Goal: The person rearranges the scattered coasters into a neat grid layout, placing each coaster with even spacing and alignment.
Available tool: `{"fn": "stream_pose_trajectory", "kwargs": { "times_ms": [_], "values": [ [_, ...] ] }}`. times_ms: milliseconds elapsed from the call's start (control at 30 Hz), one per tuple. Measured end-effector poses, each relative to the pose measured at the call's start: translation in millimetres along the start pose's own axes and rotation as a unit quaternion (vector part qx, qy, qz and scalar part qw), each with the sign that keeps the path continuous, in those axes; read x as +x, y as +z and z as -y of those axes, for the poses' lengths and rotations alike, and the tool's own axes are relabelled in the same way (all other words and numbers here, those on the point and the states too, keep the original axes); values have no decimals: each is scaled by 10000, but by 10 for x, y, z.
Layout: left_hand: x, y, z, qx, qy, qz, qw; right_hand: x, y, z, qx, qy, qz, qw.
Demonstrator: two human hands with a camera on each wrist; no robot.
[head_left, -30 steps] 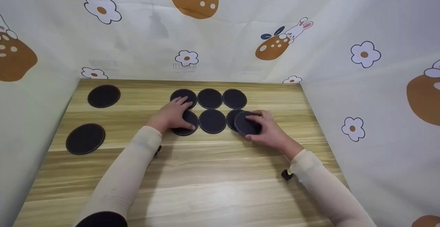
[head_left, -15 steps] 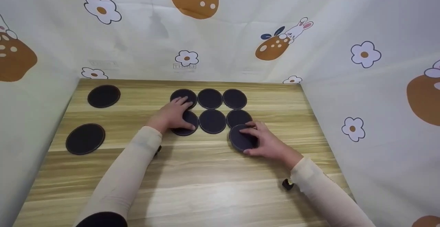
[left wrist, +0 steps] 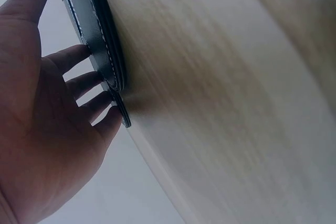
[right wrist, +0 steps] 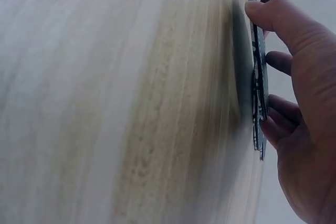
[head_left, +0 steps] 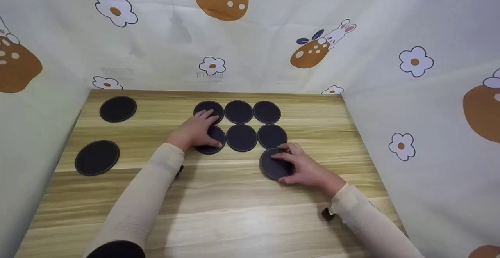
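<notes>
The right hand [head_left: 306,167] grips a loose coaster [head_left: 271,166], now drawn just nearer than the corner coaster [head_left: 272,135], seemingly starting a third row, while the left hand [head_left: 193,130], spread, touches two coasters [head_left: 216,134] farther left.

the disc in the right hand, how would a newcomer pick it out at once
On the wooden table, find the black discs set in two rows of three. Just below their lower right one in the head view, the right hand grips the disc. Unlike its neighbours, it is outside the rows and in that hand's grip.
</notes>
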State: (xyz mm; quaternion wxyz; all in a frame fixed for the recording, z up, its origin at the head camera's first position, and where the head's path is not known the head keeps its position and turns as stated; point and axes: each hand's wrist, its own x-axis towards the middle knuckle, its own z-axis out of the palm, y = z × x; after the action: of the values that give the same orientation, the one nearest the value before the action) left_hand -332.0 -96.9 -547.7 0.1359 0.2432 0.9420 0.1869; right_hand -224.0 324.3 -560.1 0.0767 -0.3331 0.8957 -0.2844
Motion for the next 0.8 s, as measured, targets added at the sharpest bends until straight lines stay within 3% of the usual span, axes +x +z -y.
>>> {"fn": "stream_pose_trajectory", "kwargs": {
  "times_ms": [433,800],
  "values": [
    [14,21,34,-42,-26,-15,10000,-82,36,-41,-134,-244,-74,9996],
    [24,15,22,-44,-80,47,9999,-108,61,-51,-183,-203,-15,9996]
  ]
}}
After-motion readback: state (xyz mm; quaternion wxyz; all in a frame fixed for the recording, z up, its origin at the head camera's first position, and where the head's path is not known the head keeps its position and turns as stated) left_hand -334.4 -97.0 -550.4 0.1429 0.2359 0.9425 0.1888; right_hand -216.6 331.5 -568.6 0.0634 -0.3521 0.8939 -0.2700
